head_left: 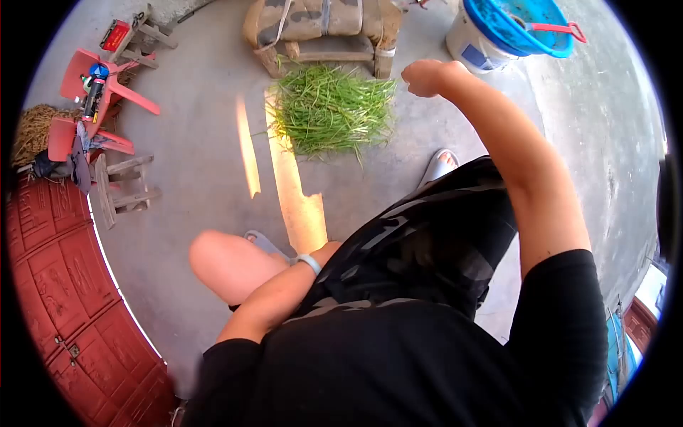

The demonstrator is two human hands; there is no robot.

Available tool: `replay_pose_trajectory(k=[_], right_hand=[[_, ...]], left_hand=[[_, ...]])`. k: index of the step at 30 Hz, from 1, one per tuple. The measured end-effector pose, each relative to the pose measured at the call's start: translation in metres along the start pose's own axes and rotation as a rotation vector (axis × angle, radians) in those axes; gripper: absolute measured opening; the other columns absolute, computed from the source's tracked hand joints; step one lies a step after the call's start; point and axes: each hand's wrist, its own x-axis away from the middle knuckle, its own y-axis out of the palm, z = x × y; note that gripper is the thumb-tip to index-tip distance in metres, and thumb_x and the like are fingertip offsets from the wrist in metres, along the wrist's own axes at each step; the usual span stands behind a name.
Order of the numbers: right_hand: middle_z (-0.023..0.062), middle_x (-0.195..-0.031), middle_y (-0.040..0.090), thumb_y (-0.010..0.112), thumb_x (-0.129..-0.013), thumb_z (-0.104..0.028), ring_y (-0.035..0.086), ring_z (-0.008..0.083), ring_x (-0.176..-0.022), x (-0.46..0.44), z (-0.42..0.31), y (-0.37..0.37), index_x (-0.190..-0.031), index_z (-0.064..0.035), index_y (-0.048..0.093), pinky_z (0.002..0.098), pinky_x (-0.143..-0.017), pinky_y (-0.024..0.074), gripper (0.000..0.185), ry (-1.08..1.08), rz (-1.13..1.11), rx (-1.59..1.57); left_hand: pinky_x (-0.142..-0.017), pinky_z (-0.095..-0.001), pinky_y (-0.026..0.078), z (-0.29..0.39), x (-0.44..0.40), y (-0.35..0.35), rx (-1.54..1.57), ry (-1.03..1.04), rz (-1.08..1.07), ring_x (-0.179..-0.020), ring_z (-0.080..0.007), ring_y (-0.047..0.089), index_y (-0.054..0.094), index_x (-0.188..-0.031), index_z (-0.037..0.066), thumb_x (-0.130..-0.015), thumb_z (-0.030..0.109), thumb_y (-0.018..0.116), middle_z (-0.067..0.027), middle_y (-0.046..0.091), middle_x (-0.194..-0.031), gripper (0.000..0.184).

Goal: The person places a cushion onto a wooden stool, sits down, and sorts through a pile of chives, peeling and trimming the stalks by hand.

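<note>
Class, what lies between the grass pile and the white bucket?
In the head view, the right hand shows between the grass pile and the white bucket, with bare grey floor beneath.

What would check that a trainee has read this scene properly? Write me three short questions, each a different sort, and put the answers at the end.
1. Multiple choice: what lies on the floor in front of the padded stool?
A) A coil of rope
B) A pile of green grass
C) A folded towel

2. True or false: the right hand reaches farther forward than the left hand.

3. Fill in the colour: the basin at the white bucket is ____.

Key: 1. B; 2. true; 3. blue.
</note>
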Motion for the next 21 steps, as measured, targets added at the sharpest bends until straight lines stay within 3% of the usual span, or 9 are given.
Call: replay_pose_trajectory(k=[4, 9, 11, 13, 14, 17, 19, 21], right_hand=[[0.0124, -0.111, 0.062, 0.046, -0.085, -0.018, 0.058, 0.0303, -0.107, 0.034, 0.001, -0.031, -0.110, -0.0058, 0.060, 0.0410, -0.086, 0.0474, 0.032, 0.019, 0.050, 0.034], [0.0139, -0.109, 0.064, 0.045, -0.084, -0.023, 0.060, 0.0323, -0.102, 0.012, -0.020, -0.031, -0.105, -0.0046, 0.064, 0.0428, -0.084, 0.0478, 0.033, -0.073, 0.011, -0.015], [0.0142, -0.109, 0.065, 0.046, -0.083, -0.025, 0.061, 0.0321, -0.100, -0.013, -0.043, -0.014, -0.105, -0.0050, 0.064, 0.0443, -0.083, 0.0475, 0.035, -0.029, -0.143, -0.019], [0.0143, -0.111, 0.064, 0.048, -0.081, -0.025, 0.062, 0.0311, -0.100, -0.064, -0.057, 0.055, -0.104, -0.0054, 0.065, 0.0460, -0.082, 0.0471, 0.035, -0.044, -0.099, -0.176], [0.0072, -0.123, 0.060, 0.049, -0.084, -0.022, 0.058, 0.0246, -0.113, -0.093, -0.072, 0.093, -0.116, -0.0127, 0.062, 0.0460, -0.088, 0.0453, 0.037, -0.043, -0.221, -0.175], [0.0166, -0.116, 0.061, 0.052, -0.080, -0.022, 0.058, 0.0342, -0.106, -0.123, -0.113, 0.184, -0.114, -0.0078, 0.060, 0.0434, -0.089, 0.0469, 0.038, -0.082, -0.134, -0.401], [0.0182, -0.116, 0.060, 0.055, -0.081, -0.020, 0.057, 0.0352, -0.107, -0.115, -0.135, 0.208, -0.120, -0.0078, 0.055, 0.0438, -0.091, 0.0460, 0.041, 0.134, 0.092, -0.631], [0.0178, -0.126, 0.052, 0.057, -0.081, -0.015, 0.048, 0.0334, -0.119, -0.117, -0.147, 0.202, -0.131, -0.0087, 0.044, 0.0424, -0.098, 0.0396, 0.051, 0.158, 0.240, -0.564]], left_hand=[[-0.074, -0.0467, 0.052, 0.008, -0.002, -0.002, -0.054, 0.010, -0.014, -0.088, -0.0365, 0.066, 0.065, -0.094, 0.005, -0.087, 0.022, 0.047, -0.0181, 0.068, -0.094, 0.026], [-0.074, -0.0467, 0.052, 0.005, -0.014, 0.008, -0.083, 0.033, -0.017, -0.087, -0.0366, 0.066, 0.065, -0.093, 0.005, -0.088, 0.023, 0.046, -0.0183, 0.068, -0.094, 0.026], [-0.074, -0.0468, 0.052, 0.001, -0.019, 0.013, -0.119, 0.042, -0.020, -0.087, -0.0366, 0.066, 0.065, -0.092, 0.005, -0.088, 0.023, 0.046, -0.0183, 0.068, -0.094, 0.026], [-0.074, -0.0468, 0.052, 0.002, -0.017, 0.017, -0.173, 0.035, -0.026, -0.087, -0.0367, 0.066, 0.065, -0.092, 0.005, -0.088, 0.023, 0.046, -0.0184, 0.068, -0.094, 0.027], [-0.074, -0.0468, 0.052, 0.005, -0.014, 0.010, -0.222, 0.012, -0.033, -0.087, -0.0367, 0.066, 0.065, -0.091, 0.005, -0.088, 0.023, 0.046, -0.0184, 0.068, -0.094, 0.027], [-0.076, -0.0457, 0.050, 0.027, -0.003, -0.042, -0.366, -0.100, -0.127, -0.091, -0.0359, 0.064, 0.063, -0.096, 0.004, -0.082, 0.022, 0.057, -0.0176, 0.066, -0.097, 0.023], [-0.079, -0.0445, 0.048, 0.067, 0.009, -0.100, -0.463, -0.166, -0.200, -0.095, -0.0351, 0.061, 0.061, -0.101, 0.003, -0.077, 0.020, 0.067, -0.0168, 0.064, -0.100, 0.030], [-0.084, -0.0423, 0.045, 0.095, 0.040, -0.159, -0.429, -0.058, 0.126, -0.099, -0.0335, 0.057, 0.055, -0.108, 0.001, -0.068, 0.019, 0.075, -0.0163, 0.060, -0.104, 0.048]])
